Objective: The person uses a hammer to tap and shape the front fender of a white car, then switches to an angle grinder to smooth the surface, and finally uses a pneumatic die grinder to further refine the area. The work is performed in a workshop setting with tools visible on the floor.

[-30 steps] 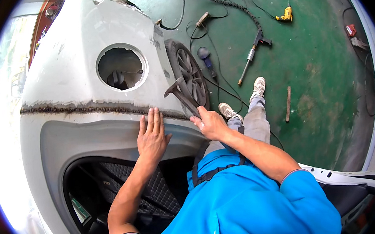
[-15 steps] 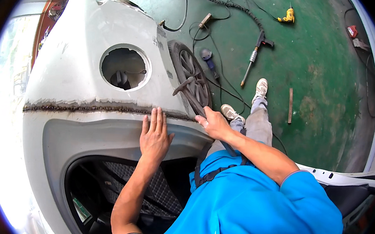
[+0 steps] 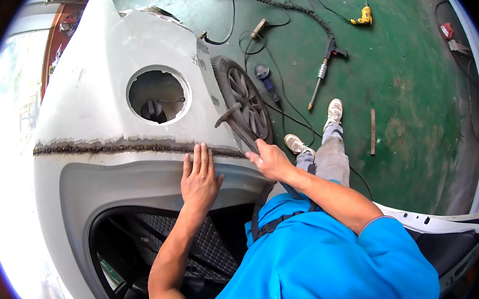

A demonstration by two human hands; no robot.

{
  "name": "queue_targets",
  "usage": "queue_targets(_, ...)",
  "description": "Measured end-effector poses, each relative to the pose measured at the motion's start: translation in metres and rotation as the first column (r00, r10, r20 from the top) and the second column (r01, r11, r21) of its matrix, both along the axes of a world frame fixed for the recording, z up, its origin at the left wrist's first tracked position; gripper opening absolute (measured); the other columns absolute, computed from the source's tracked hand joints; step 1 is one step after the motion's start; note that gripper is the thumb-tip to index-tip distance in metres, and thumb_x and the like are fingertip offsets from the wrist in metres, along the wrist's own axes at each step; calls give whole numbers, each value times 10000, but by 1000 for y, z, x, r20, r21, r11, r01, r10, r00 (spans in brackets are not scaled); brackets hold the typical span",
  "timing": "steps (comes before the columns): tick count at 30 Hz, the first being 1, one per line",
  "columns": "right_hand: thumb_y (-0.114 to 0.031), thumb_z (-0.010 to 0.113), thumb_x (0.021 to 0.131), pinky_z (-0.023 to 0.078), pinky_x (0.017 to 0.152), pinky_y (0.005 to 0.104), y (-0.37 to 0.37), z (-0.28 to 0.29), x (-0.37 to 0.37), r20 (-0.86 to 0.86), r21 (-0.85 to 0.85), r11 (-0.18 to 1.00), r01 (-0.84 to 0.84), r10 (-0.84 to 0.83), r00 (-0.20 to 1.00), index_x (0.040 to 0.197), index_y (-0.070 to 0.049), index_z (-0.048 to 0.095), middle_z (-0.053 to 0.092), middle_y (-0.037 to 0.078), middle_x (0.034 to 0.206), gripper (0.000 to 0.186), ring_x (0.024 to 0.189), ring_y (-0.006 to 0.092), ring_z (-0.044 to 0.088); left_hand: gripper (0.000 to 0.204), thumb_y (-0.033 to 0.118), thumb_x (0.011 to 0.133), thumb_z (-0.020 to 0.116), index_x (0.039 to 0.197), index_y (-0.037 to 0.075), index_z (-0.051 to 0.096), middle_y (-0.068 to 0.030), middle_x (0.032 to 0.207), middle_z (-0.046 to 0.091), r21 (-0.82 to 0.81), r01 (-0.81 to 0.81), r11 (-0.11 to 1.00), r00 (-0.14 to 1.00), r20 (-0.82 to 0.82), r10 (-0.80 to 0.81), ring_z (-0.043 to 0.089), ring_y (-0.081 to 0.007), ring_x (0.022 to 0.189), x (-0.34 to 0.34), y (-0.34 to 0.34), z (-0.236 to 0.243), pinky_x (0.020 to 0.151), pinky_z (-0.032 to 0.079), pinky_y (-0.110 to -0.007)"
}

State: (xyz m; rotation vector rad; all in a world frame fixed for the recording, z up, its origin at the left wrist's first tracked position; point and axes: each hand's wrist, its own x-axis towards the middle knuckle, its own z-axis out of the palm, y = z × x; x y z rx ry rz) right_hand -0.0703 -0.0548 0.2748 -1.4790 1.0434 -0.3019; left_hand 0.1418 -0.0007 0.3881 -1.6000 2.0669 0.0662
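Observation:
My left hand lies flat on the grey-white car body panel, fingers extended. Its fingertips reach the rough, dark weld seam that runs across the panel. To the right, my right hand is closed around the handle of a dark hammer. The hammer's head hangs just past the panel's edge, in front of the car wheel. Above the seam is a round fuel filler opening, with a dark cap inside.
On the green floor lie a yellow drill, a long-nosed pulling gun on a thick cable, a purple-grey grinder and a thin strip. Cords loop between them. Below the seam is the car's door opening.
The view has shifted slightly, so the panel sits a little lower. My left hand stays flat at the seam, and the hammer remains in my right hand, nearly unmoved.

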Motion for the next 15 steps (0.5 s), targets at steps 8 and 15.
queue_targets(8,-375,593,987,469,749,575,-8,-3,8,-51,-6,1000,-12,12,999,964,38,498,644,334,877,424,892,522,627,790,452,904,643,1491,-26,419,-196,1609,325,9,-14,1000,1000,-3,14,273,-304,1516,-1,-1,1,1235,184,-492)
queue_targets(15,-381,609,982,466,728,566,-15,-3,17,12,-19,999,51,-51,999,940,40,499,639,327,832,438,849,519,630,807,442,892,661,1498,-26,407,-192,1608,330,7,-14,1000,1000,-7,14,272,-299,1518,-1,-1,1,1237,182,-488)
